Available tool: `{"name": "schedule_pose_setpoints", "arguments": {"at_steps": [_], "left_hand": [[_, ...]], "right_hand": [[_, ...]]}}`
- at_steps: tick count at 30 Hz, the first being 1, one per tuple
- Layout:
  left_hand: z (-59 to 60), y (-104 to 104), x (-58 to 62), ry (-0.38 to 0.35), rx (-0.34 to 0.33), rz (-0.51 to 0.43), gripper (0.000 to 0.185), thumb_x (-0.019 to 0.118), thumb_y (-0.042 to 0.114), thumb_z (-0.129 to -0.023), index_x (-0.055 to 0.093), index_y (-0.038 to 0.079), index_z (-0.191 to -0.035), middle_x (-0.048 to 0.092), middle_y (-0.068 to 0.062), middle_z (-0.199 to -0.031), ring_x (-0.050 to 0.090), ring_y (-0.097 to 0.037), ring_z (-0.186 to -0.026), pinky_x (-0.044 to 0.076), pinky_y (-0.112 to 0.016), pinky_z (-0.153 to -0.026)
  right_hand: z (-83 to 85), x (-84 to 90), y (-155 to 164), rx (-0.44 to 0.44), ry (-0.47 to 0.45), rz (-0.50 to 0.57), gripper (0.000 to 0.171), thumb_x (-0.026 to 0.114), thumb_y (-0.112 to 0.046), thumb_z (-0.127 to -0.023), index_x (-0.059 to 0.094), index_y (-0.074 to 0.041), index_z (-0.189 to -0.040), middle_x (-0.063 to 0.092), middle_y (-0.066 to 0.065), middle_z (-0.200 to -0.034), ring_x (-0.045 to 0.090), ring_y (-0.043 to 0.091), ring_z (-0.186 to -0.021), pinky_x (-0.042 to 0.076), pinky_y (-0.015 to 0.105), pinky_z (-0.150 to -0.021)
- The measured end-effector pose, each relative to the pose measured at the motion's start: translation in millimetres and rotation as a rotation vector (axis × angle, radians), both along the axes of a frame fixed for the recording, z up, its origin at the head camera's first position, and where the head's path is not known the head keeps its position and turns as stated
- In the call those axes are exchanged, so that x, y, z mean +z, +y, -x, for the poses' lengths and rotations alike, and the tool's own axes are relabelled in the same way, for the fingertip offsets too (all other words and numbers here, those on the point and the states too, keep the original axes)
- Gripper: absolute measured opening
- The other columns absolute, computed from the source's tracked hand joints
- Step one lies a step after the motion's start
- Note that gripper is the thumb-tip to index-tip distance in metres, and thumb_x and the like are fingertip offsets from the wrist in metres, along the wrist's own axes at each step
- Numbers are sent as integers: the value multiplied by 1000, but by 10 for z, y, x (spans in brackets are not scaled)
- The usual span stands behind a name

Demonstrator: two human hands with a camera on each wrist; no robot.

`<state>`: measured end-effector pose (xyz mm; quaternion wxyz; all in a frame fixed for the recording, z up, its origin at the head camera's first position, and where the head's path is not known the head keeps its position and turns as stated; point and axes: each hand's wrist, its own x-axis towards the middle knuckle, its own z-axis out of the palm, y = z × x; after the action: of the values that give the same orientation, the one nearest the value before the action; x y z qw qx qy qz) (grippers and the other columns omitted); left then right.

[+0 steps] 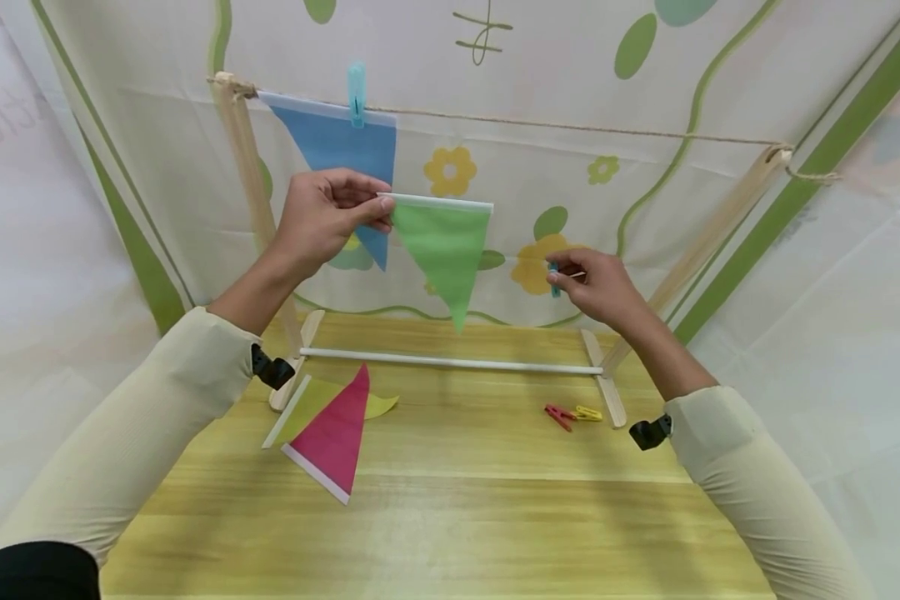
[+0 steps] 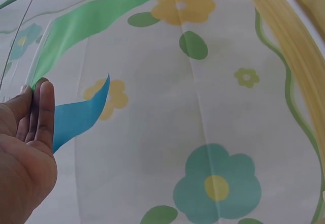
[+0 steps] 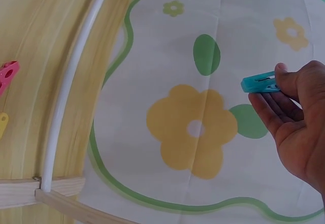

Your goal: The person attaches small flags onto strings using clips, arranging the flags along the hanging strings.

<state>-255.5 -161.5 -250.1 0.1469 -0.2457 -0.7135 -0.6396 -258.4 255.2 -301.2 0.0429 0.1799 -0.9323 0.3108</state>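
Hanging below the string (image 1: 570, 127), a green flag (image 1: 444, 250) is pinched at its corner by the left hand (image 1: 322, 218). A teal clothespin (image 3: 259, 83) is pinched by the right hand (image 1: 600, 287).

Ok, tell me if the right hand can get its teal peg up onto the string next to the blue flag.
Probably yes. The right hand pinches the teal peg in open air, and the string runs bare to the right of the blue flag; nothing stands between them.

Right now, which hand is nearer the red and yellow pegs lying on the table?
Right. The right hand hangs above the pegs, pinching a teal peg; the left hand is far across, holding the green flag.
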Motion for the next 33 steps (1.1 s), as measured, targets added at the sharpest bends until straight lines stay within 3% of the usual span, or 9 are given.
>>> {"name": "schedule_pose_setpoints", "arguments": {"at_steps": [9,18,27,29,33], "left_hand": [[24,-5,38,-6,-23,-49,12,81,0,-103,83,-7,-113,86,0,-90,84,-14,-75,71,-30,-78],[50,64,103,-20,25,-65,12,79,0,-104,83,-4,-114,85,0,-93,84,-12,-77,71,-31,-81],[49,103,170,-37,-15,-190,13,78,-2,-104,82,-7,-115,85,-3,-94,84,-14,-79,71,-29,-80],[52,124,190,-50,-21,-213,13,79,-2,-103,82,-7,-115,85,-4,-94,84,-15,-79,71,-30,-80],[55,161,217,-66,-35,-253,11,81,-1,-102,83,-5,-111,86,-6,-92,84,-17,-79,72,-32,-78]], "right_hand": [[19,87,-57,3,10,8,41,66,-24,-117,68,-4,-153,75,23,-142,75,42,-126,62,60,-109],[6,213,-123,22,64,34,39,66,-22,-116,69,-4,-152,77,23,-138,76,41,-122,63,60,-108],[-10,379,-223,43,164,39,36,67,-18,-116,72,0,-146,78,25,-131,78,42,-116,64,61,-106],[-7,416,-238,42,189,37,35,68,-18,-115,73,0,-145,79,24,-130,78,41,-115,65,56,-105],[-6,481,-264,53,229,39,33,69,-17,-115,74,-2,-144,79,23,-129,78,40,-114,64,24,-97]]}}
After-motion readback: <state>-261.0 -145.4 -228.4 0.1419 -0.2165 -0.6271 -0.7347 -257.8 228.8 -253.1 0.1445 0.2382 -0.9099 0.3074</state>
